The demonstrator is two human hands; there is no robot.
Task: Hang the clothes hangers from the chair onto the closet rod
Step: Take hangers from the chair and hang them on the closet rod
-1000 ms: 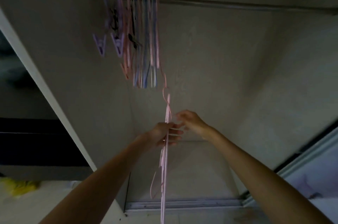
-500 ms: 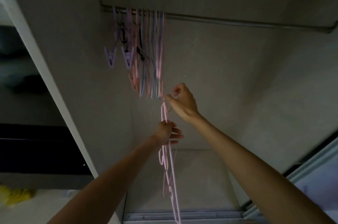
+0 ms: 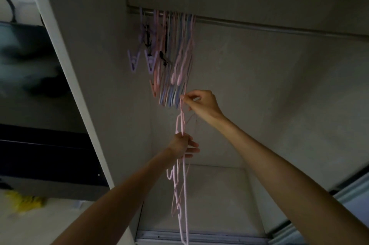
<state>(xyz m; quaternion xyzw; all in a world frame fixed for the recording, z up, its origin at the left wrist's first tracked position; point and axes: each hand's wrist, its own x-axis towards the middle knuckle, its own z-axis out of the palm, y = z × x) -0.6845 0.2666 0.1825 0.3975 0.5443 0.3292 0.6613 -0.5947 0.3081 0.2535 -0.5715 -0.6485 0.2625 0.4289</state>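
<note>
A metal closet rod [image 3: 259, 26] runs across the top of the closet. Several pink, blue and purple hangers [image 3: 175, 61] hang bunched at its left end. My left hand [image 3: 182, 145] grips a bundle of thin pink hangers [image 3: 182, 194] that dangles below it, seen edge-on. My right hand [image 3: 201, 103] is above the left one and pinches the top of one pink hanger [image 3: 182, 118], whose hook end rises among the hanging ones. The chair is not in view.
The closet's white left frame [image 3: 65, 77] slants down the left. The rod's right stretch carries nothing. A sliding door track [image 3: 199, 237] lies at the bottom, a door edge [image 3: 349, 194] at lower right. Something yellow [image 3: 26, 201] lies on the floor outside.
My right hand has risen from beside the left hand to just under the hanging hangers, lifting one pink hanger out of the bundle. The view has tilted up toward the rod.
</note>
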